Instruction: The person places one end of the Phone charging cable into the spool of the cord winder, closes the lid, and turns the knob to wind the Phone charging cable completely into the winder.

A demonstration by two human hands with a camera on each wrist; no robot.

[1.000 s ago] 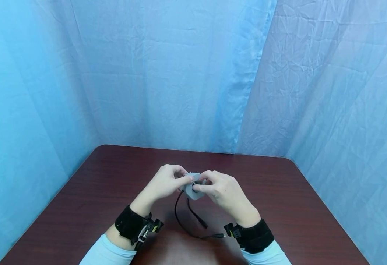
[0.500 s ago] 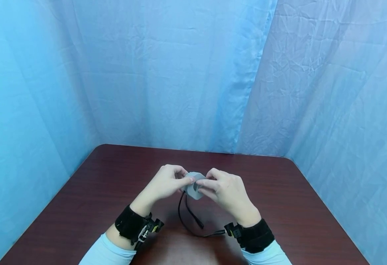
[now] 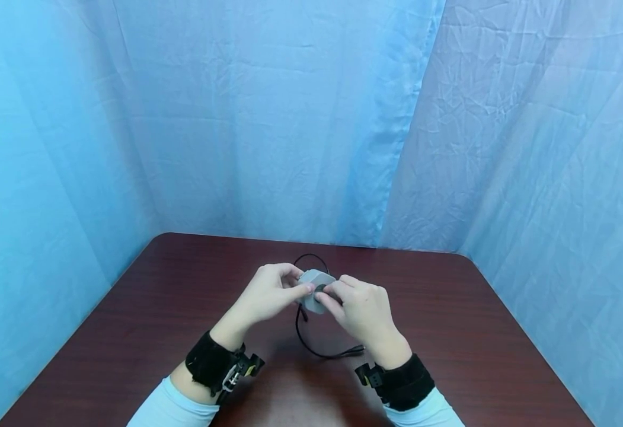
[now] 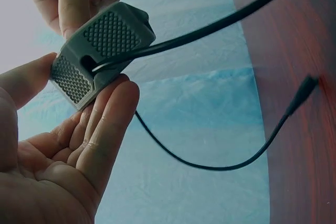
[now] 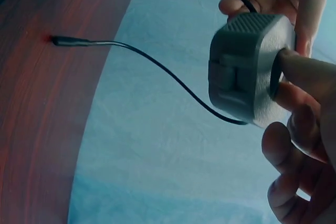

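A small grey cable winder with dotted grip patches on its sides is held up over the table between both hands. My left hand grips its left side, the thumb on one edge and fingers beneath. My right hand has thumb and a finger at the dark round recess in its face, pinching there; what lies inside is hidden by the fingers. A thin black cable leaves the winder; one stretch hangs below, ending in a dark plug, and another loop arcs up behind it.
A dark reddish-brown table lies beneath. Pale blue curtains surround it at the back and sides. Black straps with small cameras circle both wrists, over light blue sleeves.
My right fingers have shifted at the recess, and the right wrist has moved slightly left. A cable loop now rises behind the winder, and the lower cable hangs higher. The left hand stays put.
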